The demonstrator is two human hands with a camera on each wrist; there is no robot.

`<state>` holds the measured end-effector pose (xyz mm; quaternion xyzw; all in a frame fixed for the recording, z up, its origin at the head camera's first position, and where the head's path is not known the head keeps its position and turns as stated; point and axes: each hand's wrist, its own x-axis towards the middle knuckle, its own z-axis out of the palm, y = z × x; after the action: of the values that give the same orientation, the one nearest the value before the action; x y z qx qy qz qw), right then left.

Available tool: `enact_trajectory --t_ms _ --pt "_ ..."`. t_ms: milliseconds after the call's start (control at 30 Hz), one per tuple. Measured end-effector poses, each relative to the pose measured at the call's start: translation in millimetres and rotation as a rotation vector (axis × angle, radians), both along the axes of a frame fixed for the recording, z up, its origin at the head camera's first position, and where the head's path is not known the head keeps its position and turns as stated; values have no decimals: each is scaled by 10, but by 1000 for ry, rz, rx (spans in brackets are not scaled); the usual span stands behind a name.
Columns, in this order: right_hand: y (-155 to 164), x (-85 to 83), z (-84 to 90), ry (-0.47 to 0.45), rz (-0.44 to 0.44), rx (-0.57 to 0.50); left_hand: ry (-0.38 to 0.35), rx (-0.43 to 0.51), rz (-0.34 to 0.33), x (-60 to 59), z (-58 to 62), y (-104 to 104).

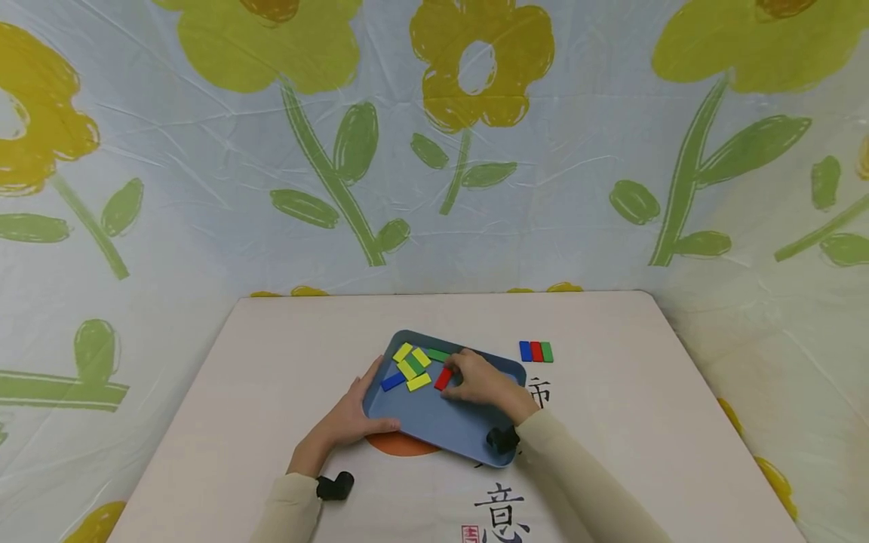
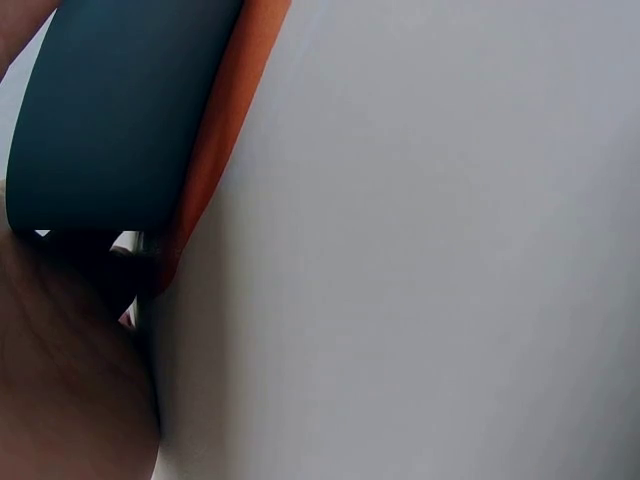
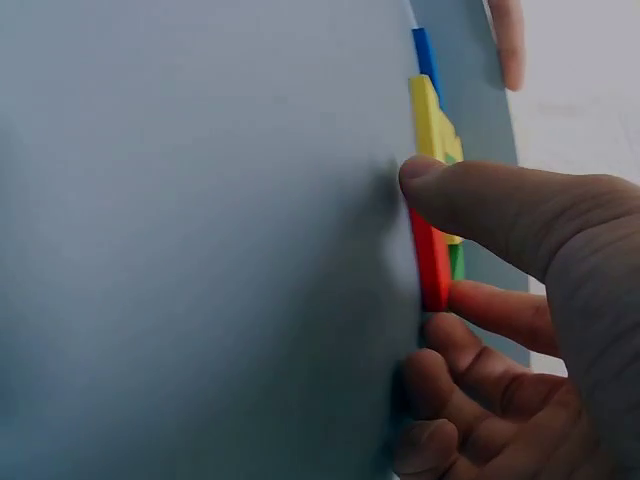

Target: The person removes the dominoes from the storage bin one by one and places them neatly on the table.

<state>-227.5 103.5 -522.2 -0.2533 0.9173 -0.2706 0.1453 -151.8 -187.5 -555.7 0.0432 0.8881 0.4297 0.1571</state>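
Observation:
A blue-grey tray (image 1: 434,416) sits at an angle on the table. My left hand (image 1: 348,416) rests against its left corner, fingers straight along the left side and thumb stretched along the near edge. Over the tray, my right hand (image 1: 478,378) pinches a red block (image 1: 443,378) by its ends between thumb and forefinger, low over the tray floor. Left of it lie several yellow blocks (image 1: 419,382), a blue block (image 1: 393,381) and a green block (image 1: 416,363) between yellow ones. Another green block (image 1: 437,355) lies by the far wall.
Blue, red (image 1: 537,351) and green blocks stand side by side in a row on the table (image 1: 597,392), right of the tray. An orange disc (image 1: 403,446) and black written characters (image 1: 501,514) show on the table surface. Flower-printed cloth (image 1: 529,241) hangs around the table.

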Motion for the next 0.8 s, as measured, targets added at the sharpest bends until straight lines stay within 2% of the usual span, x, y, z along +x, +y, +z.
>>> enact_trajectory --t_ms 233,433,633,800 --pt "-4 32 -21 4 -2 -6 -8 -24 5 35 5 5" --pt "67 29 5 11 -25 -29 9 -22 -3 17 15 2" --pt "174 18 74 -25 -21 -80 15 -38 -2 30 21 0" --pt "278 -10 157 -19 1 -114 23 -37 -5 18 22 10"
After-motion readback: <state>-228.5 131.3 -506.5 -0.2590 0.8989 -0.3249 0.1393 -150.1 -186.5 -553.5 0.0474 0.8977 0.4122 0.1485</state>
